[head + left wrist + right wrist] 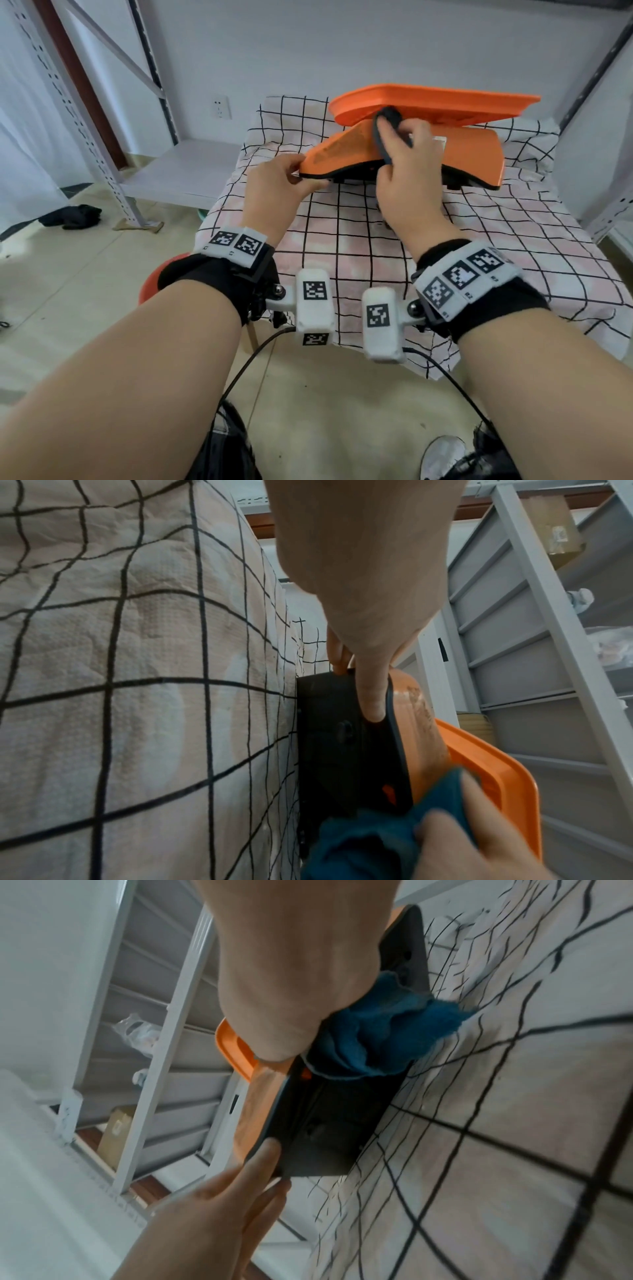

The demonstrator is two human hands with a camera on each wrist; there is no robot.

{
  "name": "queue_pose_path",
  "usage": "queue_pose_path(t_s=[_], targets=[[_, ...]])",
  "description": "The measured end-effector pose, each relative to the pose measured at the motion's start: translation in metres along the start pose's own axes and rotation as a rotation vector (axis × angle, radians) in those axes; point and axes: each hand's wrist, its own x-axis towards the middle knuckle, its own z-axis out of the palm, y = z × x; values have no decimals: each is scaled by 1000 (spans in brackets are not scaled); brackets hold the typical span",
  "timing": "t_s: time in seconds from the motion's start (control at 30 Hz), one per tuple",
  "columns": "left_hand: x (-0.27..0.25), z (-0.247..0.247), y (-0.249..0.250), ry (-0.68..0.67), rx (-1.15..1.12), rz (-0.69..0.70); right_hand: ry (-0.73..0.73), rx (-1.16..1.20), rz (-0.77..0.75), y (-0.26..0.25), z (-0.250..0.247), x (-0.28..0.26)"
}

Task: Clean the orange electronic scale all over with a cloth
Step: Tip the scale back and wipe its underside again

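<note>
On the left, our left hand [274, 185] pinches the near left corner of the orange electronic scale [472, 154], thumb under its black base. The scale rests on a grid-patterned cloth covering the tabletop [496, 240], its orange tray [445, 102] tilted above the body. To the right, our right hand [407, 174] curls its fingers [419, 132] around a bunched blue cloth [383, 1034], pressing it on the scale's sloped front

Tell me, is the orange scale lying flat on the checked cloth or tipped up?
Tipped up. The left hand lifts the scale by its left end, baring the black underside above the checked cloth.
</note>
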Motion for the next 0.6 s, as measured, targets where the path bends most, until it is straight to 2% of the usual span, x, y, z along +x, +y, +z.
queue_pose_path(t_s=[0.07, 0.13, 0.23, 0.33, 0.47, 0.6], targets=[[0, 0, -2, -6, 13, 5, -43, 64, -102, -10, 6, -1], [-1, -2, -2, -21, 23, 11, -46, 154, -131, -9, 8, 1], [-3, -4, -2, -58, 19, 19, 47, 228, -48, 2, 4, 5], [-2, -5, 0, -68, 10, 17, 106, 190, 33, 1, 4, 8], [0, -4, -2, -66, -15, -1, -12, 129, -97, -15, 11, 3], [-1, -4, -4, -62, -14, -13, -96, 251, -159, -11, 12, -1]])
